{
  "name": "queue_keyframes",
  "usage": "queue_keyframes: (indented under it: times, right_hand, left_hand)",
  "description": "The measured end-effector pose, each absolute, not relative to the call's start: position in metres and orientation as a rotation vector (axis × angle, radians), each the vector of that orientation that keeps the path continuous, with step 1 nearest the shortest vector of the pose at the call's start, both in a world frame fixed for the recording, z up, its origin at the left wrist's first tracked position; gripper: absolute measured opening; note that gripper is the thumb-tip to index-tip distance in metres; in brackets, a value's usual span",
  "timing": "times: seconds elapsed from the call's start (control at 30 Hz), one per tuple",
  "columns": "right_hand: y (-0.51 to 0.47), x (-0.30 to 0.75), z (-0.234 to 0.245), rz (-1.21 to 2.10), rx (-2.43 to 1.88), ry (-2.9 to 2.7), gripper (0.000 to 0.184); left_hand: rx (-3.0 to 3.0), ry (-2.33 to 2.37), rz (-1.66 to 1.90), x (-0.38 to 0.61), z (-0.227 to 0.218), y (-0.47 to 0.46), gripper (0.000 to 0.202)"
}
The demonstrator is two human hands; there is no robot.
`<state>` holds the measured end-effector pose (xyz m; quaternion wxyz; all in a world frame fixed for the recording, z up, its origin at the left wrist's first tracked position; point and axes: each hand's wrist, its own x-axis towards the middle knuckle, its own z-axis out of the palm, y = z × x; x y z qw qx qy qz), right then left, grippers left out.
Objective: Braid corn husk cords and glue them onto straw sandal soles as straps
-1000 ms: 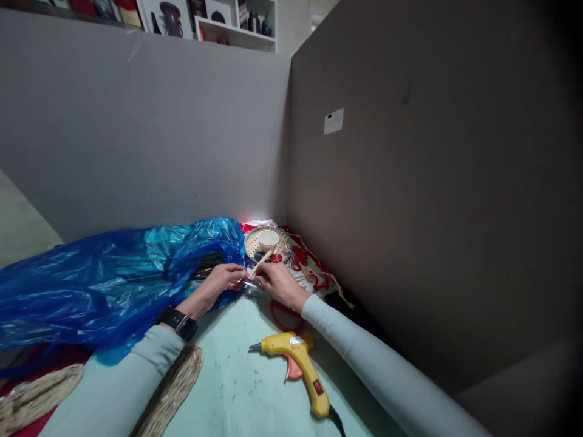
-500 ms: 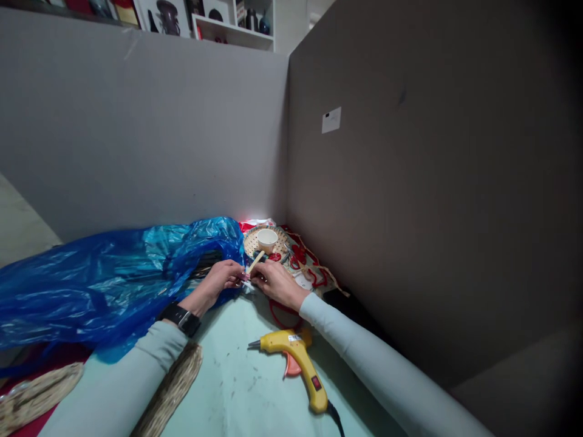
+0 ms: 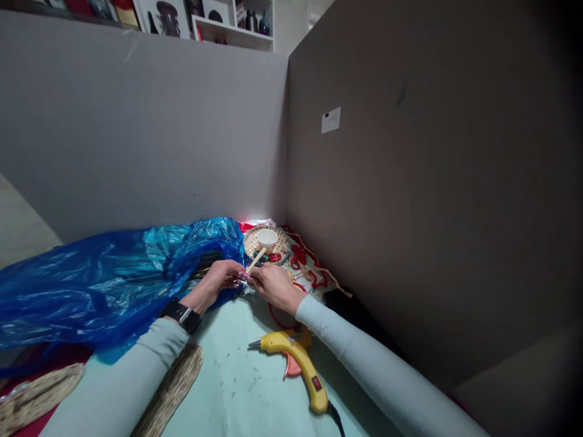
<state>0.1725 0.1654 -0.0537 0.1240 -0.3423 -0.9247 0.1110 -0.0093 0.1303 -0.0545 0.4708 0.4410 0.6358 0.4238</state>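
Note:
Close together at the far end of the table, my left hand point(image 3: 225, 274) and my right hand point(image 3: 274, 283) both have their fingers pinched. Between the left fingertips shows a small pink piece point(image 3: 243, 275), too small to name. Against it press the right fingertips, and what they grip is hidden. A flat pale wooden stick point(image 3: 256, 260) rises from between the hands toward a white cup point(image 3: 267, 238); I cannot tell which hand, if either, holds it. Nearer to me, a yellow glue gun point(image 3: 296, 358) lies on its side, nozzle to the left.
Blue plastic sheeting point(image 3: 113, 273) covers the left side. The cup stands on a round woven tray point(image 3: 252, 241), beside red cords point(image 3: 319, 276). Red-handled scissors point(image 3: 276, 317) lie past the glue gun. A woven straw piece point(image 3: 175, 388) is under my left forearm. Grey panels point(image 3: 182, 133) enclose the back and right.
My right hand has shifted slightly left and the pink piece shows more clearly. The pale stick's upper end sits a little higher. The glue gun has not moved.

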Motion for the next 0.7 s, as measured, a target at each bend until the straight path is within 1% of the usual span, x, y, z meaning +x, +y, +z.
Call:
queue_keyframes:
  times: [0.2,0.33,0.57,0.7]
  right_hand:
    - [0.174,0.179,-0.055,0.385,-0.984,-2.733,0.03]
    - [0.182,0.183,-0.06,0.437,-0.922,-2.781,0.033]
    - [0.192,0.194,-0.071,0.343,-1.026,-2.756,0.033]
    - [0.191,0.192,-0.066,0.313,-0.965,-2.739,0.033]
  left_hand:
    - [1.255,1.563,0.928,-0.007,-0.043,0.122,0.033]
    - [1.305,1.614,0.911,-0.008,-0.044,0.123,0.033]
    - [1.284,1.679,0.937,-0.014,-0.049,0.125,0.034]
    - [1.345,1.688,0.887,-0.014,-0.055,0.126,0.034]
